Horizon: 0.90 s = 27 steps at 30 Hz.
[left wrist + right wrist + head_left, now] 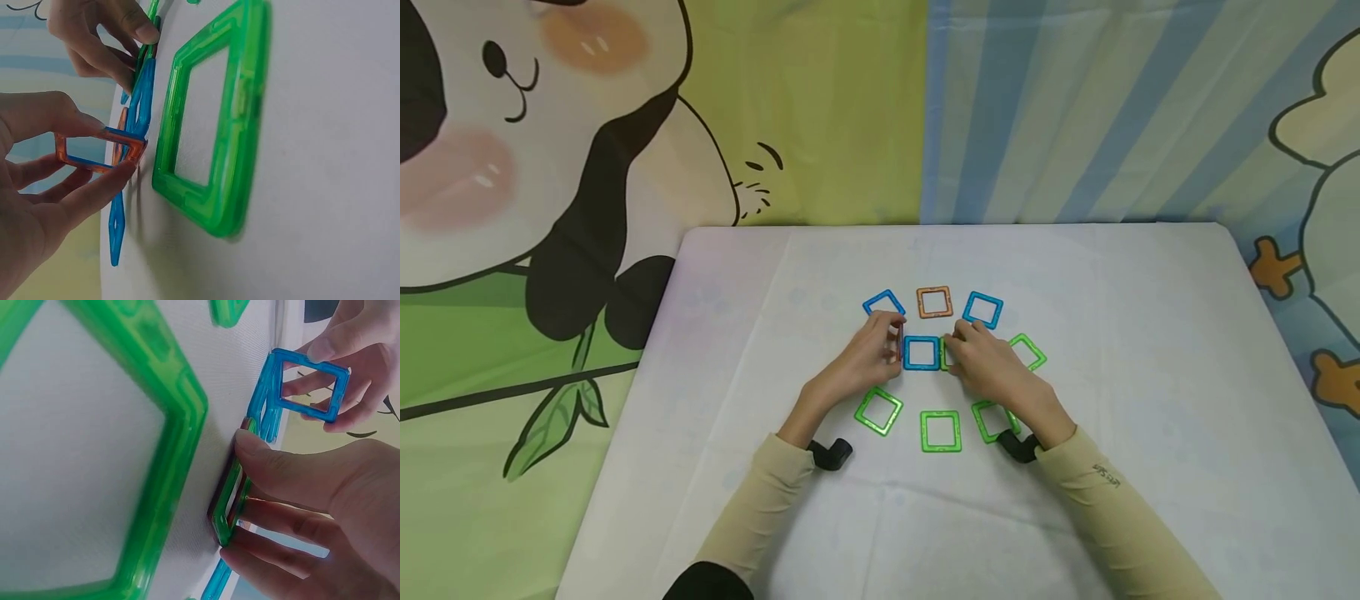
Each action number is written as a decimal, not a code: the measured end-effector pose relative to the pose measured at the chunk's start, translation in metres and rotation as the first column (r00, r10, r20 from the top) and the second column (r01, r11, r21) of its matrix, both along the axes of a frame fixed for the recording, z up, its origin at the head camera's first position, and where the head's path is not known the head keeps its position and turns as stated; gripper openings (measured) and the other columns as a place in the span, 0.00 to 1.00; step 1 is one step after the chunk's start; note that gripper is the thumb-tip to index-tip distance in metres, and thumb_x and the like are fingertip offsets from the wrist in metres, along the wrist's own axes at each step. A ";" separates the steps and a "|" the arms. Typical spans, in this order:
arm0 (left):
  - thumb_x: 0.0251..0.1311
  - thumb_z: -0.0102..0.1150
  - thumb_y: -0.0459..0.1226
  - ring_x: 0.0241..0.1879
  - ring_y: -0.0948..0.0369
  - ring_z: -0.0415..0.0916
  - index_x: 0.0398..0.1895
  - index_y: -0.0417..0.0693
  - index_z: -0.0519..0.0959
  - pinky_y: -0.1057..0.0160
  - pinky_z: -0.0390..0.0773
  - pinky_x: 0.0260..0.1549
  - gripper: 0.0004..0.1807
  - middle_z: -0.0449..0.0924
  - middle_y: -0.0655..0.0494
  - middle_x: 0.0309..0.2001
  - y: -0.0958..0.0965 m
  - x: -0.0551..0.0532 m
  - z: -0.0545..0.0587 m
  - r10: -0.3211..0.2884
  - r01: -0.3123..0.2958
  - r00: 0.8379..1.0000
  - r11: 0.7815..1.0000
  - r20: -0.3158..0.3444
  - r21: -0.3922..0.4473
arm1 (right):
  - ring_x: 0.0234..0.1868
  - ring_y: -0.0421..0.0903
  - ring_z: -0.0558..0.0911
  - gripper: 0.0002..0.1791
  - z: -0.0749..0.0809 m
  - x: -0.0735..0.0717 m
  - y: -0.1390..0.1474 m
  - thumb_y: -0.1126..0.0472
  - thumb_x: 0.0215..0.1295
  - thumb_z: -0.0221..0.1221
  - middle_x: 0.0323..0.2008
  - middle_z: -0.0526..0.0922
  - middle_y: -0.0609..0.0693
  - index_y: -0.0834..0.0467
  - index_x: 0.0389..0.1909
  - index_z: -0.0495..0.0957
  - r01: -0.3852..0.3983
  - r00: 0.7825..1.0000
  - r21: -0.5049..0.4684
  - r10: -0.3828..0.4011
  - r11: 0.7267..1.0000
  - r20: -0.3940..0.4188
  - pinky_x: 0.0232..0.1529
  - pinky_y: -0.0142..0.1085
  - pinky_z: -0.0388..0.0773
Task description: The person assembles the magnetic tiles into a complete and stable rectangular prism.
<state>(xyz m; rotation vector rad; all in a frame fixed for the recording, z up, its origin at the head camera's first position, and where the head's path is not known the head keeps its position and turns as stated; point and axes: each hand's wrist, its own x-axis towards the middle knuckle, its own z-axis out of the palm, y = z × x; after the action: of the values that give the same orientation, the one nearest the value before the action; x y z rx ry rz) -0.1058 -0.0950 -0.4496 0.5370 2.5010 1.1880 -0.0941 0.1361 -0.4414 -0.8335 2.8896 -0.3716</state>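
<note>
My left hand [872,350] pinches a square magnetic tile frame, standing it upright at the left edge of a flat blue tile [921,339]. In the left wrist view this held tile [61,149] looks orange with blue along its edges; its other face [342,394] is blue in the right wrist view. On the other side of the flat blue tile, my right hand [992,362] grips a green tile [220,522] between thumb and fingers. That green tile lies low at the table, with a reddish layer beneath it, and adjoins the blue one.
Around the hands lie a blue tile [877,297], an orange tile [934,289] and another blue tile [987,297] at the back. Green tiles lie to the right [1037,348] and in front [941,449]. Everything rests on a white-covered table [737,333] beside a printed curtain [850,108].
</note>
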 end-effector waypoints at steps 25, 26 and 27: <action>0.75 0.56 0.38 0.68 0.51 0.74 0.66 0.42 0.73 0.55 0.81 0.58 0.20 0.77 0.46 0.65 0.000 -0.001 -0.011 0.148 -0.151 0.989 0.971 0.027 0.186 | 0.54 0.57 0.76 0.25 -0.005 0.004 0.001 0.62 0.65 0.70 0.53 0.78 0.61 0.68 0.61 0.79 0.034 0.999 -0.049 -0.035 0.998 -0.010 0.47 0.49 0.83; 0.75 0.57 0.38 0.68 0.51 0.75 0.66 0.42 0.73 0.55 0.81 0.58 0.20 0.77 0.46 0.65 0.000 -0.001 -0.011 0.151 -0.156 0.988 0.967 0.038 0.200 | 0.55 0.58 0.76 0.26 -0.006 0.005 0.002 0.63 0.65 0.70 0.54 0.78 0.62 0.68 0.61 0.78 0.038 0.999 -0.064 -0.038 0.997 -0.008 0.48 0.49 0.83; 0.75 0.57 0.37 0.68 0.51 0.75 0.66 0.41 0.73 0.55 0.81 0.58 0.20 0.77 0.45 0.65 0.000 -0.001 -0.011 0.153 -0.160 0.987 0.964 0.048 0.214 | 0.56 0.58 0.76 0.26 -0.007 0.005 0.002 0.63 0.65 0.70 0.55 0.78 0.62 0.68 0.62 0.78 0.041 0.999 -0.077 -0.042 0.996 -0.006 0.48 0.50 0.83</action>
<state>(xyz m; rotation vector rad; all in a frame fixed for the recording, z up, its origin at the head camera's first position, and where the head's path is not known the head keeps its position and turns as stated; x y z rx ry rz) -0.1071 -0.0953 -0.4602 0.3738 2.4393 1.5300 -0.0894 0.1381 -0.4482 -0.7887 2.9205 -0.4879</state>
